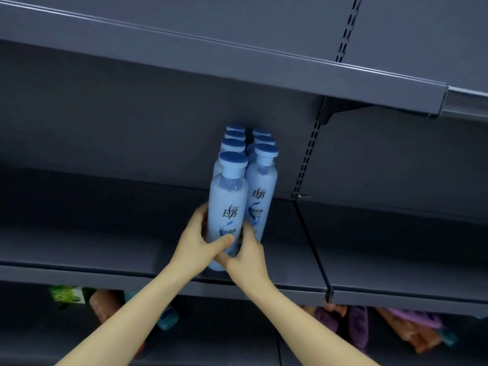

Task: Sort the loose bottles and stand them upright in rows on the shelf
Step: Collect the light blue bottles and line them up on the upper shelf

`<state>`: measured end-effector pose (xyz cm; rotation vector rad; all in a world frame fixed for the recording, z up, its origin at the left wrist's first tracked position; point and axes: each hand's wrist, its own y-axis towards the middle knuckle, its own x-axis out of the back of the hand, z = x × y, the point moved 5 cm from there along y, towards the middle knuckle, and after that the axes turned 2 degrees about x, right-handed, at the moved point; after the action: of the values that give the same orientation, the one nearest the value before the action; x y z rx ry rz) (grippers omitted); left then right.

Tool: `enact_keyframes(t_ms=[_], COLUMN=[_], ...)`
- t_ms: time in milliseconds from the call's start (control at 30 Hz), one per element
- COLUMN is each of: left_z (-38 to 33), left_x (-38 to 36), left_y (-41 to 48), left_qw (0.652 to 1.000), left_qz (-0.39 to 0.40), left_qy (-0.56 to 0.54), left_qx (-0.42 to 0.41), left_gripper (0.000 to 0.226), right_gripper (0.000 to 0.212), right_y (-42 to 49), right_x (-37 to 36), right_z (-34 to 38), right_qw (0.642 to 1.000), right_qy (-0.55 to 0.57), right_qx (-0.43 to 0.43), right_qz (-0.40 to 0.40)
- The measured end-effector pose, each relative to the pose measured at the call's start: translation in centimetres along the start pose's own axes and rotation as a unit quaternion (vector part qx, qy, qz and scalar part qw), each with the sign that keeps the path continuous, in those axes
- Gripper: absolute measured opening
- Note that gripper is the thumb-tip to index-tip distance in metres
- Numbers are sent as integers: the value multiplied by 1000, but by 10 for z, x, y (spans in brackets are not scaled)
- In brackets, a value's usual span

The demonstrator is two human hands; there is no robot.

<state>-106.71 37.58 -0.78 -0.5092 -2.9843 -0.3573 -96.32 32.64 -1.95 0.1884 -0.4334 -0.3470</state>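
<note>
On the grey shelf (pixel 105 233), left hand (pixel 195 241) and right hand (pixel 248 257) curl fingers (pixel 224 242) round the front bottle (pixel 227 207); packets (pixel 412 331) lie below.

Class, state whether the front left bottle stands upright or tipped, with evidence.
Upright: the front left bottle has its cap on top, body parallel to the neighbouring bottle.

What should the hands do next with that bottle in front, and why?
Probably nudge the front bottle back a little until it meets its row, then let go. The left hand and the right hand both grip it low down. It stands upright, close to the front edge of the shelf, further forward than the neighbouring bottle.
</note>
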Motion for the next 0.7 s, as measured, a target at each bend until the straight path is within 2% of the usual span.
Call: enact_keyframes(t_ms=[300,700], left_z=[24,23], left_x=[-17,-17], left_y=[-8,-1], left_qw=[999,999], left_qz=[-3,19], left_qy=[-9,13], left_qx=[49,35], left_gripper=[76,79], right_gripper=[62,59], right_y=[-3,4], right_x=[-11,-13], right_z=[-17,-16], right_qw=[999,999], right_qy=[-34,-43], right_qx=[-18,-22], right_qz=[10,6])
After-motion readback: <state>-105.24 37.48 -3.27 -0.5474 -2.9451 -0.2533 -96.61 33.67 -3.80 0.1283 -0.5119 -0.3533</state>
